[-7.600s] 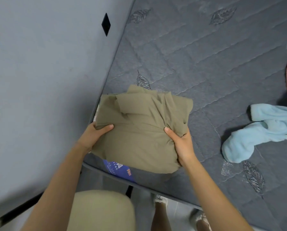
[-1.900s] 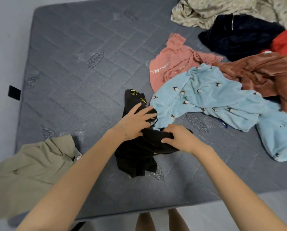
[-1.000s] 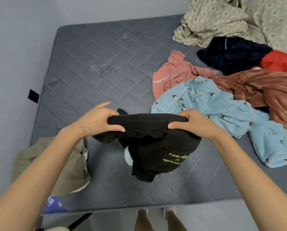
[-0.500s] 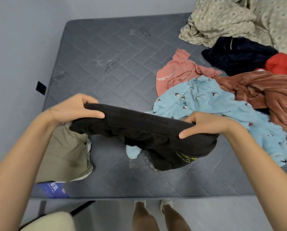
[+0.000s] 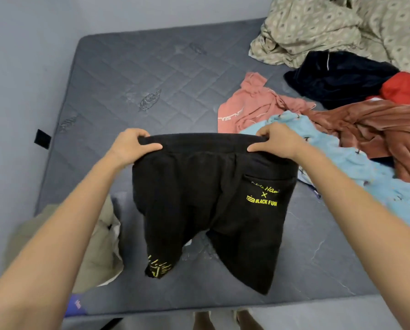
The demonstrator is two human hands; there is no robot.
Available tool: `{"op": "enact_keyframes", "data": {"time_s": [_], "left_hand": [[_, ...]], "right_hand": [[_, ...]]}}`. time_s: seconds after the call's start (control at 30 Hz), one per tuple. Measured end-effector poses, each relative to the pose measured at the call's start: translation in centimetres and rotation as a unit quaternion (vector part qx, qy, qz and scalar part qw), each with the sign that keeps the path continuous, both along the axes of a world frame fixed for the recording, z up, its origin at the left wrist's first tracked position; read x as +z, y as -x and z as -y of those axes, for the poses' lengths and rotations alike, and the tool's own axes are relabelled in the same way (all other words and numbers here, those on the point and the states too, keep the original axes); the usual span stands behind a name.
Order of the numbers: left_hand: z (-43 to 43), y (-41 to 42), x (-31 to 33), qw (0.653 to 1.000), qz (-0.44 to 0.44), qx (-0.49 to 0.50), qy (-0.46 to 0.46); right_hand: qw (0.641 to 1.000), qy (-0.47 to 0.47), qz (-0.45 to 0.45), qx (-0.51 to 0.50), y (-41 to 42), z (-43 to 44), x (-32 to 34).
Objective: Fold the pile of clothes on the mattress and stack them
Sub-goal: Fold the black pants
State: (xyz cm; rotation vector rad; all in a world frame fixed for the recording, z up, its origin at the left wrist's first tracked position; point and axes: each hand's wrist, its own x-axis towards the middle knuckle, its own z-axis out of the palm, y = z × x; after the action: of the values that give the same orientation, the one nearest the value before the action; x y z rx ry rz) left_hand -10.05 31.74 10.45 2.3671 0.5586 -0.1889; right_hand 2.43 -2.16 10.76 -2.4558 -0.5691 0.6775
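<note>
1. Centrally, two hands: the left hand [image 5: 132, 146] and the right hand [image 5: 277, 141] each pinch the waistband of one pair of black shorts [image 5: 199, 198], fingers curled over its far edge and thumbs on the near side.
2. Shorts: held up above the mattress [image 5: 127, 79], waistband stretched level between the two grips. Two legs hang below. There is yellow lettering on the pocket under the right grip and yellow print at the hem under the left grip.
3. Below and outside the left grip: one khaki garment [image 5: 99, 246] at the mattress's near corner, partly hidden by the left forearm.
4. Beyond and outside the right grip: five loose garments overlapping in one pile, namely pink [image 5: 249, 108], blue [image 5: 365, 172], brown [image 5: 377, 125], navy [image 5: 337, 79] and red [image 5: 406, 89]. The right hand and forearm cover part of the blue one.
5. Farthest beyond the right grip: one crumpled patterned sheet [image 5: 330, 27].
6. Outside the left grip: one black tag [image 5: 42, 138] on the mattress's side.
7. Beneath the grips: the hanging shorts screen the mattress behind them.
</note>
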Motion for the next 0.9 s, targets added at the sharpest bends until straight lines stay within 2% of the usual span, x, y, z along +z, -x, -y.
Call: {"op": "enact_keyframes", "data": {"time_s": [0.17, 0.3, 0.4, 0.47, 0.6, 0.63, 0.7, 0.77, 0.9], "left_hand": [[1.6, -1.3, -12.8, 0.998, -0.04, 0.033, -0.047], [1.3, -1.0, -19.2, 0.995, 0.033, 0.083, -0.04], [0.3, -0.8, -22.5, 0.989, 0.046, 0.134, -0.031], [0.0, -0.8, -24.3, 0.991, 0.03, 0.128, -0.036], [0.1, -0.7, -26.8, 0.993, -0.008, 0.118, -0.02], [0.1, -0.6, -27.2, 0.991, -0.016, 0.134, -0.006], [0.0, -0.5, -27.6, 0.983, -0.03, 0.179, 0.019], [-0.1, -0.5, -27.7, 0.973, -0.034, 0.225, 0.036], [-0.9, -1.2, -26.5, 0.961, -0.033, 0.269, 0.061]], "right_hand": [[0.99, 0.135, 0.039, -0.016, 0.0, 0.2, -12.2], [0.974, 0.196, 0.108, -0.023, 0.0, 2.1, -19.0], [0.964, 0.251, 0.069, -0.061, -1.1, 4.6, -22.1], [0.97, 0.224, 0.016, -0.096, -1.4, 6.0, -23.6], [0.982, 0.027, -0.122, -0.139, -0.8, 5.9, -25.1], [0.983, 0.018, -0.134, -0.121, -0.4, 5.9, -25.3], [0.99, 0.067, -0.11, -0.064, 0.5, 5.9, -25.8], [0.992, 0.097, -0.05, -0.061, 1.3, 6.2, -26.3], [0.988, 0.035, 0.097, -0.118, 1.7, 5.6, -25.7]]}}
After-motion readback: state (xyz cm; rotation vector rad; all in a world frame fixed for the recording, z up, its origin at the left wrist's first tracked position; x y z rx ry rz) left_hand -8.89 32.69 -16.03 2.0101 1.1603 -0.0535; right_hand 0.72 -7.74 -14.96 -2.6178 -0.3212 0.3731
